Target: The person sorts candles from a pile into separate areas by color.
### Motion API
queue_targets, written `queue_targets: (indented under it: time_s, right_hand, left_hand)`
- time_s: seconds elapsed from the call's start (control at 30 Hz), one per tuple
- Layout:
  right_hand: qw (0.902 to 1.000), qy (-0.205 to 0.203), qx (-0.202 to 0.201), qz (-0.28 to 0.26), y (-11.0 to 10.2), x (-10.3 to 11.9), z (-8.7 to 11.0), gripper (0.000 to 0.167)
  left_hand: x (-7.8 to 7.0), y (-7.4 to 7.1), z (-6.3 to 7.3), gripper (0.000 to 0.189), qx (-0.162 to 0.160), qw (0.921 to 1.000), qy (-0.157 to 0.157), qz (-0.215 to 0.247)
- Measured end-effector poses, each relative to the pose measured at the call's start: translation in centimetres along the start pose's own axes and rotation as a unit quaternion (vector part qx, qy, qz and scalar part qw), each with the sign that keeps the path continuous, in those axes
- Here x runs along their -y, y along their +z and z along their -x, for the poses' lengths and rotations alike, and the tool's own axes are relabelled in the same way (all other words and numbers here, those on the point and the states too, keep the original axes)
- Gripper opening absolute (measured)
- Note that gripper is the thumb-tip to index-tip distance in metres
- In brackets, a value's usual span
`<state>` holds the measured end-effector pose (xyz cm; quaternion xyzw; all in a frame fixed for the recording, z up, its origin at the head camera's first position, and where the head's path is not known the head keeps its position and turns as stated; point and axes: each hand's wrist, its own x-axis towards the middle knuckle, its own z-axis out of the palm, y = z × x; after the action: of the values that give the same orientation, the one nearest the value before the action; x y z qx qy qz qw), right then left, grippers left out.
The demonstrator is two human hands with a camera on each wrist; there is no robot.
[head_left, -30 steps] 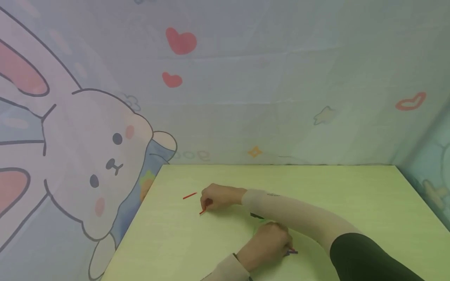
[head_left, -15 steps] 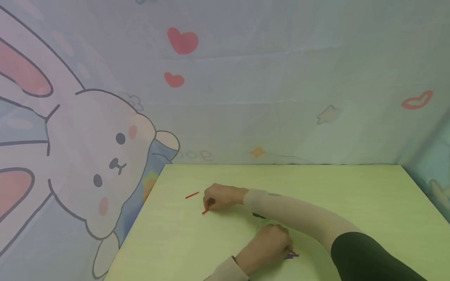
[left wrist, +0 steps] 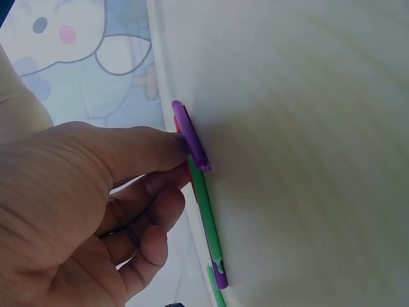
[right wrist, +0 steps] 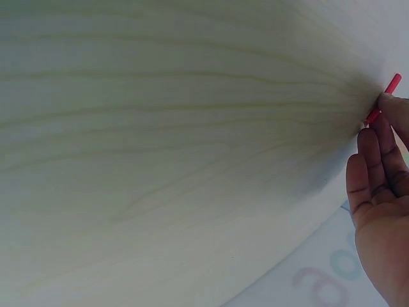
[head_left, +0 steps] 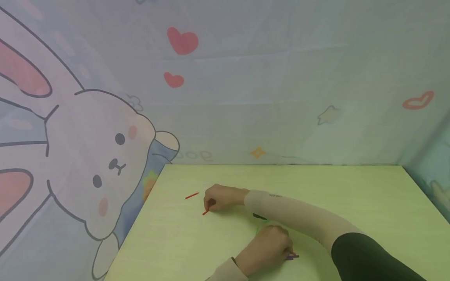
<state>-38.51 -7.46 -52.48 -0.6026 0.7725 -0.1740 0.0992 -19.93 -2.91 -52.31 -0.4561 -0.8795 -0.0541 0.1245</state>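
Note:
My left hand (head_left: 265,248) reaches in from the lower left, low over the table. In the left wrist view its thumb and index finger pinch thin plastic sticks: a short purple stick (left wrist: 190,135) in front, a long green stick (left wrist: 206,208) below it, and a red stick (left wrist: 194,182) partly hidden behind. Another purple end (left wrist: 219,276) shows under the green one. My right hand (head_left: 223,197) stretches across to the left side, thumb and fingertips pinching a red stick (right wrist: 391,86) close to the tabletop. A second red stick (head_left: 191,195) lies just beyond that hand.
The pale yellow-green table (head_left: 165,242) ends at a cloth backdrop (head_left: 246,97) printed with a rabbit and hearts. My right forearm (head_left: 291,207) crosses above the left hand. A dark piece (head_left: 260,216) and something green (head_left: 261,224) show partly beneath it.
The head view has shifted slightly. The purple sticks at my left fingertips have turned a little and lie lower in view. My right hand keeps its grip on the red stick, nearly still.

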Motion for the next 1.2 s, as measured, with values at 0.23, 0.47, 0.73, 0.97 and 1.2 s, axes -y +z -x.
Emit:
queue_targets:
  time_s: [0.23, 0.47, 0.73, 0.97, 1.2]
  right_hand:
    - [1.0000, 0.007, 0.003, 0.006, -0.1, -0.2, 0.0, 0.013]
    - [0.9995, 0.028, -0.008, 0.009, -0.7, -0.7, 1.0, 0.008]
    - [0.9965, 0.067, -0.046, -0.015, -3.4, -1.9, 3.9, 0.010]
    - [0.9907, 0.099, -0.090, -0.025, -6.9, -2.5, 8.9, 0.013]
    - [0.9791, 0.138, -0.147, -0.028, -9.0, -3.0, 14.8, 0.011]
  left_hand:
    - [0.1, 0.2, 0.0, 0.011, 0.005, 1.0000, 0.002, 0.000]
    - [0.1, 0.1, 0.1, 0.008, 0.030, 0.9992, -0.009, 0.023]
    - [0.1, 0.1, 0.3, 0.009, 0.030, 0.9989, -0.010, 0.036]
    - [0.2, 0.2, 0.2, 0.011, 0.033, 0.9986, -0.012, 0.040]
    - [0.0, 0.2, 0.0, 0.011, 0.045, 0.9972, -0.024, 0.055]
